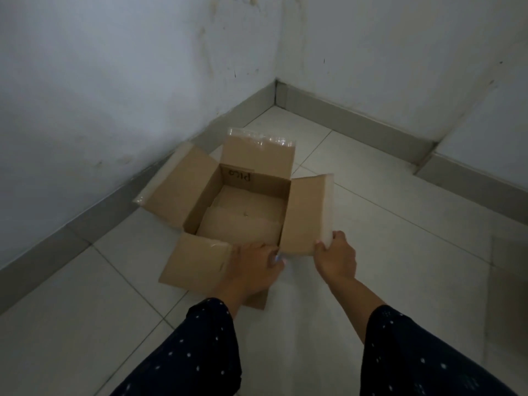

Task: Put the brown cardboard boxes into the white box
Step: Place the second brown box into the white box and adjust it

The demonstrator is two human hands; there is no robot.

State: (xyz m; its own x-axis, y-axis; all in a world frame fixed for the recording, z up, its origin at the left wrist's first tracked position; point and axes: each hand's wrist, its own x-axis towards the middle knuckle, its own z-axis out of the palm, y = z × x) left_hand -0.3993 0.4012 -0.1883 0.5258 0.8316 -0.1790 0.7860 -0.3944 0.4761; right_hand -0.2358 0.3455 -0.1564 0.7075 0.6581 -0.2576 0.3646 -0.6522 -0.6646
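Gripping an open brown cardboard box [237, 212] (flaps splayed) on the tiled floor [371, 218], right hand [335, 257] fingers clamped a flap edge; left hand [254, 267] pressed another flap.

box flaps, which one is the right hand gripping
The flap on the right side of the box. The right hand pinches its near corner; the left hand lies on the near flap, the other two are untouched.

floor [371, 201]: pale square tiles, thin grey grout lines, dim light.
walls [114, 67]: white, two meeting in a corner at upper centre; left one stained and scuffed.
skirting [357, 121]: grey band along the foot of both walls.
sleeves [194, 352]: dark fabric, small white dots, at bottom edge.
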